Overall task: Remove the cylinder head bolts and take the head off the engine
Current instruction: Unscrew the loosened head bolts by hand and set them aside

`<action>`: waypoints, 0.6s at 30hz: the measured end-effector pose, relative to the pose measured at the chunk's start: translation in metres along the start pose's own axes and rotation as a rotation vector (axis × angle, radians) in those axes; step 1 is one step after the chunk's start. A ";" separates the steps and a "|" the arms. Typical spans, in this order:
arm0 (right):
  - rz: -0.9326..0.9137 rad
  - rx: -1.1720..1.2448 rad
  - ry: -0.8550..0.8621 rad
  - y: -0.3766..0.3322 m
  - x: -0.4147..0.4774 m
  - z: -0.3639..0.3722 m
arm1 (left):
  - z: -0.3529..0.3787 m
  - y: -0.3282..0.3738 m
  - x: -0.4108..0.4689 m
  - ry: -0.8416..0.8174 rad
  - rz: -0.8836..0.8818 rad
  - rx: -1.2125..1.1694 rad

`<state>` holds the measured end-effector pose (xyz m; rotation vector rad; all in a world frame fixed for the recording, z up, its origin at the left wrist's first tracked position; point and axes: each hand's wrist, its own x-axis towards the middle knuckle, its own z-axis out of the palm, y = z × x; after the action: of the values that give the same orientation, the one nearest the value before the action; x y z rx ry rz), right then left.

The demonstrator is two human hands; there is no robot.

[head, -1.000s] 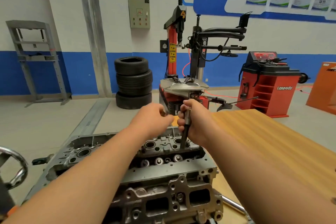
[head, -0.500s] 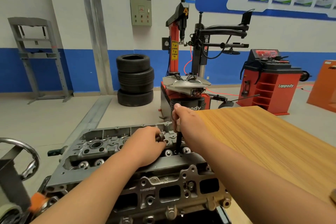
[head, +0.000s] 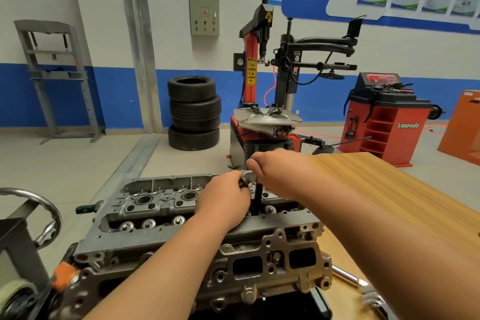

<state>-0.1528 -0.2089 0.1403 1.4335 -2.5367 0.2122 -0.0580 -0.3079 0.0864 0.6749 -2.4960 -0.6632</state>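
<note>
Beside a table (head: pixel 389 202), the grey cylinder head (head: pixel 161 205) holds a dark tool (head: pixel 257 199).

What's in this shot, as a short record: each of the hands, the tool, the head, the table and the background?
left hand: over the head, fingers curled on a dark part beside the tool's top
right hand: grips the tool's top
tool: dark shaft, upright, lower end down in the head
head: top uncovered, not lifted
table: wooden, to the right; chrome handle lies on it
background: tyres stacked on the floor
</note>
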 end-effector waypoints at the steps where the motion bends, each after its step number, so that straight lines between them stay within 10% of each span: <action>1: -0.007 -0.142 0.000 -0.002 0.003 -0.006 | 0.001 0.000 0.000 0.031 -0.024 -0.015; 18: 0.070 -0.370 -0.181 -0.041 0.009 -0.015 | -0.004 -0.009 -0.005 0.153 -0.181 -0.259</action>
<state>-0.1208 -0.2338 0.1584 1.2690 -2.5879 -0.3745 -0.0496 -0.3132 0.0829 0.8251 -2.1775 -0.9444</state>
